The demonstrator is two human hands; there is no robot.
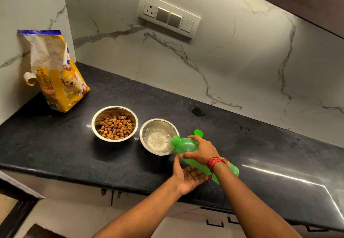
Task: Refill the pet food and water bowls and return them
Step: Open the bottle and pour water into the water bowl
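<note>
On the black desk I had my right hand gripping the tilted green bottle, water running into the right steel bowl; my left hand lay open beneath it (cap beside); kibble bowl sat left.

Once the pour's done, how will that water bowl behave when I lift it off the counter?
The steel water bowl is smooth and rounded, so probably slippery, more so if its rim is splashed by the green bottle. Its water will likely slosh if tilted; lift it level. It should feel heavier than the kibble bowl beside it.
</note>
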